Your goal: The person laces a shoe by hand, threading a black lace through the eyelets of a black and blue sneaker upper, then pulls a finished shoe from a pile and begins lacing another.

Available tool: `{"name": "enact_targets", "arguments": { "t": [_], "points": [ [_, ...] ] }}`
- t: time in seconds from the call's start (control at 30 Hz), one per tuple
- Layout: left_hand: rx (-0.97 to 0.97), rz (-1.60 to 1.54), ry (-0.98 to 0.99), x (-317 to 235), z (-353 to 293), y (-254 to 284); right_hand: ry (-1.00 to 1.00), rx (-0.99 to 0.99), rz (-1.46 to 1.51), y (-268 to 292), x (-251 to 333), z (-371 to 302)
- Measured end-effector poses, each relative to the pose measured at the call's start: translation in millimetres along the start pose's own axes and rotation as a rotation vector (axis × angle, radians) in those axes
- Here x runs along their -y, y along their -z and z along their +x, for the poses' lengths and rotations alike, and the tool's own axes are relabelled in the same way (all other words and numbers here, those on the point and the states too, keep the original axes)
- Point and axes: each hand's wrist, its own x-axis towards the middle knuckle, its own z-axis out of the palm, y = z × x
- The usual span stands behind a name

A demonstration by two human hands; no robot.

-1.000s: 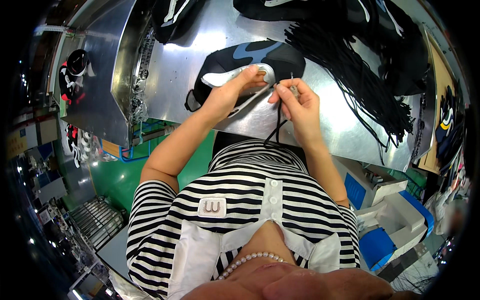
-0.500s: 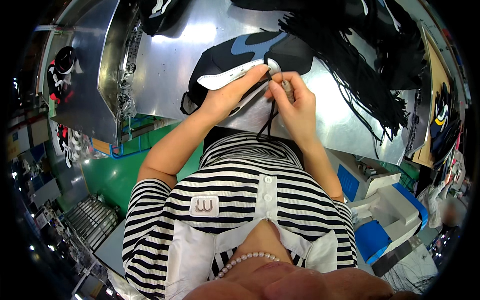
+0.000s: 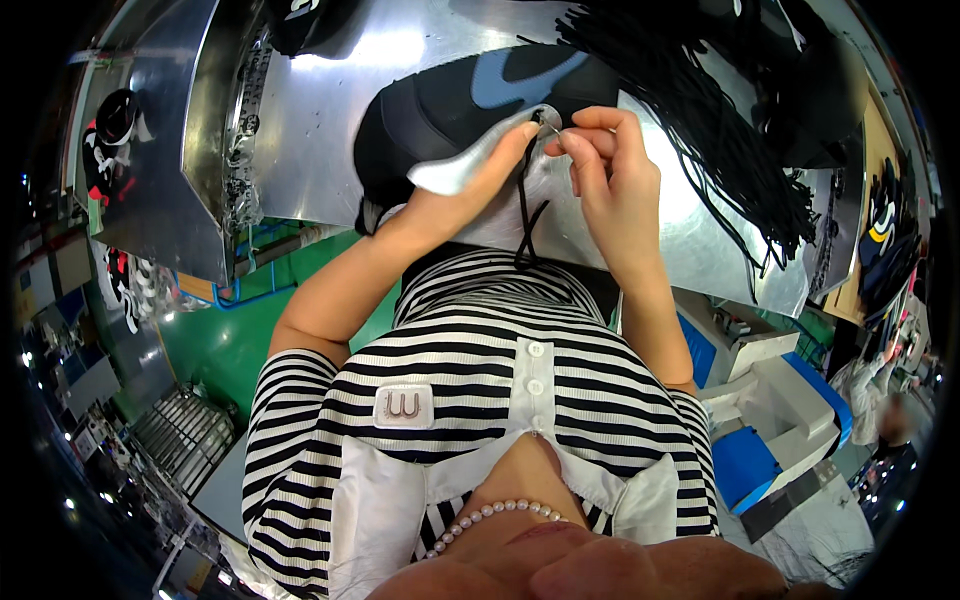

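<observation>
A black shoe upper with a blue-grey curved patch lies before me on the metal table. My left hand grips its white eyelet strip, thumb pressed near the end of the strip. From there a black lace hangs down over the table's near edge. My right hand is closed in a pinch just right of the strip. Between its fingers is a thin awl-like tool, its metal tip at the eyelets; the palm hides its handle.
A thick bundle of black laces spreads across the metal table at the right. More black uppers lie at the back. A metal side panel stands at the left, and a grey-and-blue machine at the lower right.
The upper has shifted slightly away from me and its white strip is tilted. My right hand has moved a little right with the tool, whose handle is now hidden.
</observation>
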Motion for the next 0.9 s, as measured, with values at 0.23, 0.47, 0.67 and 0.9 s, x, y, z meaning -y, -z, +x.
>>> {"name": "enact_targets", "arguments": {
  "t": [0.23, 0.47, 0.67, 0.9],
  "points": [
    [0.146, 0.267, -0.209, -5, -7, -7, 0.093, -0.021, -0.38, -12, -5, 0],
    [-0.016, -0.253, 0.08, 17, 14, 18, -0.028, -0.094, -0.413, 51, 5, 2],
    [0.043, 0.014, 0.105, -1, 38, 26, -0.201, -0.068, 0.347, 32, -35, 26],
    [0.313, 0.767, -0.271, -7, 25, 39, -0.242, -0.2, 0.354, 34, -53, 43]
  ]
}}
